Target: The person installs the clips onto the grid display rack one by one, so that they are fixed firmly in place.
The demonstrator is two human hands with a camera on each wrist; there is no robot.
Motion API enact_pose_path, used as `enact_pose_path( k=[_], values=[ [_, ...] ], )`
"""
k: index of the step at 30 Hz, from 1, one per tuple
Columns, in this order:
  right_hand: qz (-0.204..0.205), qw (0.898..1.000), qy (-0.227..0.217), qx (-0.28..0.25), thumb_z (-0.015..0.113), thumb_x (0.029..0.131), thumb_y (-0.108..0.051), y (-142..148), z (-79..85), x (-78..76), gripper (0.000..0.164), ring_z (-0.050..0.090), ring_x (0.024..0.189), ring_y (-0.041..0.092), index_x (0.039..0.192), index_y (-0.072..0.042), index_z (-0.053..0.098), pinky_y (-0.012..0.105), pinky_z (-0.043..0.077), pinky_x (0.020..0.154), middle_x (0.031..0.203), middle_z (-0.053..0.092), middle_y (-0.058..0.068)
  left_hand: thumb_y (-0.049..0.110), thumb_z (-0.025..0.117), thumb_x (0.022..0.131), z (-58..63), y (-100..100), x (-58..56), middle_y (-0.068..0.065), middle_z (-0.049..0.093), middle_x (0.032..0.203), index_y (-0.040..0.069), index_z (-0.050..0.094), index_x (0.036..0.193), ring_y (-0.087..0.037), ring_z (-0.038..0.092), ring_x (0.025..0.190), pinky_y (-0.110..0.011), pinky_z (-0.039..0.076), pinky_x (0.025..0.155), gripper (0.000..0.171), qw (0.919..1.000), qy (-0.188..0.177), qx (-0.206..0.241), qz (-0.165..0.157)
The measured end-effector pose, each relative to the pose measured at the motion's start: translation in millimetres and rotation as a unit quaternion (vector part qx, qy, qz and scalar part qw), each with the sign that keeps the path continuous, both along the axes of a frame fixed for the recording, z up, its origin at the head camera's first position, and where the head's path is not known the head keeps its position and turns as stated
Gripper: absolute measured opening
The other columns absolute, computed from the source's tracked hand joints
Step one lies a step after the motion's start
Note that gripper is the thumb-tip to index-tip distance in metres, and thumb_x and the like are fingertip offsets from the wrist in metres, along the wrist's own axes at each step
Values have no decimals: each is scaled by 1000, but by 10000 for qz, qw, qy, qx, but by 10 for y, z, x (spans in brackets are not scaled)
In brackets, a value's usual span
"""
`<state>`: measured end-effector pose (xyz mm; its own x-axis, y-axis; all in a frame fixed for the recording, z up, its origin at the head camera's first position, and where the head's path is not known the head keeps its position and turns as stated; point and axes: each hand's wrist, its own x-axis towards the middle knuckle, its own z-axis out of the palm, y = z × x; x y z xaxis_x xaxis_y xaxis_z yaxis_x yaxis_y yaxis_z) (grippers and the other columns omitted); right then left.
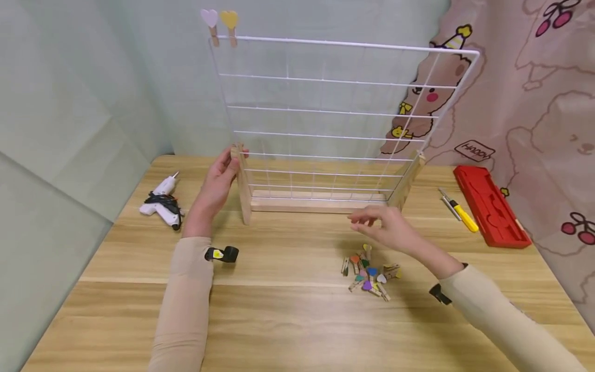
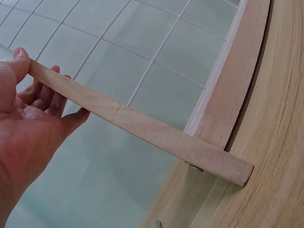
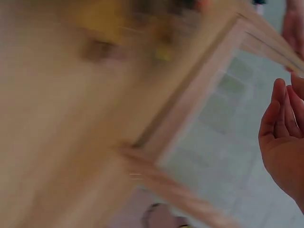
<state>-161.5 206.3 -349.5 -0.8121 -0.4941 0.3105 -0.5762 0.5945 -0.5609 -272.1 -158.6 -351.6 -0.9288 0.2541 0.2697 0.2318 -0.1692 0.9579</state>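
Note:
My left hand [image 1: 218, 181] grips the top of the left wooden post [image 1: 244, 199] of a stand; in the left wrist view thumb and fingers lie on either side of this post [image 2: 147, 128]. A white wire grid [image 1: 344, 45] rises upright from the stand. Two heart clothespins, one pale pink [image 1: 210, 19] and one yellow [image 1: 229, 20], sit clipped at its top left corner. My right hand [image 1: 389, 228] hovers before the stand's right end, fingers loosely bent, nothing seen between them. Just below it on the table lies a pile of small heart clothespins [image 1: 372, 272] in several colours.
A white glue gun [image 1: 162, 201] wrapped in its black cord lies at the left. On the right are a yellow-handled screwdriver [image 1: 464, 217], a thin metal piece beside it and a red open case [image 1: 492, 209]. Curtains hang behind the wooden table [image 1: 279, 325].

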Motion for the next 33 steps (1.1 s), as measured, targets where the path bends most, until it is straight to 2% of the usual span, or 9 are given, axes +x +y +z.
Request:
enact_pose_path(
  k=[2,5,9,15,19,27,33],
  values=[
    [-161,9991,-375,76,63,80,-19,155,-188,107,20,55,73,3,98,-10,65,23,47,62,84,64,-7,27,42,89,-2,0,9,-15,40,128,10,32,133,-22,31,122,-32,23,102,48,10000,13,30,6],
    [-289,9971,-666,232,64,79,-16,379,-373,253,20,55,71,3,97,-7,65,22,47,61,81,63,-7,26,42,89,2,-1,18,-14,40,127,10,33,133,-22,32,121,-30,26,101,48,10000,14,42,24],
    [-352,9969,-561,431,67,75,-11,616,-500,418,18,53,69,1,93,-8,66,21,46,59,79,62,-7,27,42,89,27,-1,26,-11,41,126,10,33,133,-22,31,121,-29,27,99,48,10000,4,28,36],
    [-481,9975,-199,486,74,68,-12,800,-599,619,21,52,65,1,86,-17,66,19,44,53,76,58,-11,26,42,89,46,2,26,-6,44,123,8,32,133,-22,31,121,-29,27,100,49,10000,25,83,13],
    [-509,9968,-215,571,74,68,-17,837,-669,661,19,52,66,1,85,-22,65,18,43,55,78,57,-14,26,42,89,48,-2,17,-7,44,124,9,33,133,-21,31,121,-30,26,100,48,9999,20,97,25],
    [-548,9960,-406,581,73,69,-18,843,-757,671,16,50,63,-3,83,-20,65,17,44,54,73,57,-16,27,42,89,22,-3,3,-18,37,130,10,33,133,-20,32,122,-35,22,103,48,10000,69,-7,-12],
    [-461,9921,-950,684,70,73,-22,839,-729,660,12,49,64,-2,79,-19,61,18,44,54,73,56,-14,28,42,89,-11,-2,-6,-21,35,130,11,33,133,-21,31,123,-35,22,103,47,9999,72,-67,51]
  ],
)
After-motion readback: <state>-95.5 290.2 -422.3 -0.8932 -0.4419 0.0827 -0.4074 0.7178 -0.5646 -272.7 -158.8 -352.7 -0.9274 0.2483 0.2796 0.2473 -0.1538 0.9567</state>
